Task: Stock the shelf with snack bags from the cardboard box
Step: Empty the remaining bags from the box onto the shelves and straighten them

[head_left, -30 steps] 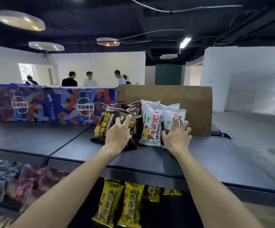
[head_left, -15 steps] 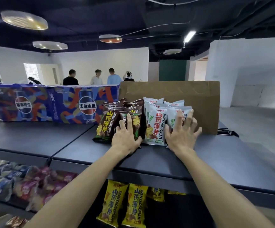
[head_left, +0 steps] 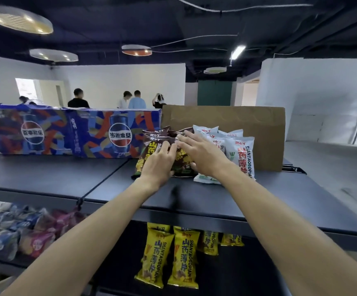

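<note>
While both hands lie on the brown snack bags (head_left: 152, 144) on the top shelf (head_left: 194, 197), the left hand (head_left: 159, 162) curls its fingers over a bag's front and the right hand (head_left: 201, 153) rests straight, slightly spread fingers across the bags' tops. White bags (head_left: 240, 154) reading "SHANYAOBOPIAN" stand just beside, leaning on a cardboard sheet (head_left: 226, 118). Yellow bags (head_left: 183, 256) with the same lettering hang below; blue Pepsi cartons (head_left: 71, 133) stand left.
</note>
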Tool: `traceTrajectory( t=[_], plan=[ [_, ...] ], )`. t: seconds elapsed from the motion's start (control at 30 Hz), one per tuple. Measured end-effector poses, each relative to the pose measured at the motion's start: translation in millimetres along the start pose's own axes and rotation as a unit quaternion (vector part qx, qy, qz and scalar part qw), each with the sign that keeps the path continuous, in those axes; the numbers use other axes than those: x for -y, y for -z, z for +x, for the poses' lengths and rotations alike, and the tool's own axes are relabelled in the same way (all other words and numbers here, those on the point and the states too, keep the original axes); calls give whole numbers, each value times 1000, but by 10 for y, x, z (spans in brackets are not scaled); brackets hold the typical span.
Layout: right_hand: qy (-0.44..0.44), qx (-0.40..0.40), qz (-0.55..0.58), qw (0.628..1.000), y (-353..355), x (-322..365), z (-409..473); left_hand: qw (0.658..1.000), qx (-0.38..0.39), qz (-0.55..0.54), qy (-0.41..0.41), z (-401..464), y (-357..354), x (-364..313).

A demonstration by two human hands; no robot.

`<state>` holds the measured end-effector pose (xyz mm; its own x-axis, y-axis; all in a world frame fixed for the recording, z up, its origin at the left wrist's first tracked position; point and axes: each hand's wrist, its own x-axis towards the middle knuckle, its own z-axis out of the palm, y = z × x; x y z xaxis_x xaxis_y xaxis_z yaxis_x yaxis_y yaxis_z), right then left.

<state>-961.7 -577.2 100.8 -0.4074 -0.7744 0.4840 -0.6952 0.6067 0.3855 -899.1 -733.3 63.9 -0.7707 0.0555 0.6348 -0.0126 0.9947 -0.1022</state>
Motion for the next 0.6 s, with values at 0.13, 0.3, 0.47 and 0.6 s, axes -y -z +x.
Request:
traceTrajectory(
  t=[0.13,0.3,0.47,0.6],
  plan=[
    [6,13,-31,999,117,134,118,998,-17,-22,-53,-10,65,242],
    [-18,4,-59,998,228,280,173,994,-53,-8,-96,17,145,520],
    [-91,-24,-40,995,210,418,121,984,-86,-7,-154,112,239,844],
    [-120,-17,-47,991,161,577,149,984,-45,-41,-166,140,252,942]
  ],
)
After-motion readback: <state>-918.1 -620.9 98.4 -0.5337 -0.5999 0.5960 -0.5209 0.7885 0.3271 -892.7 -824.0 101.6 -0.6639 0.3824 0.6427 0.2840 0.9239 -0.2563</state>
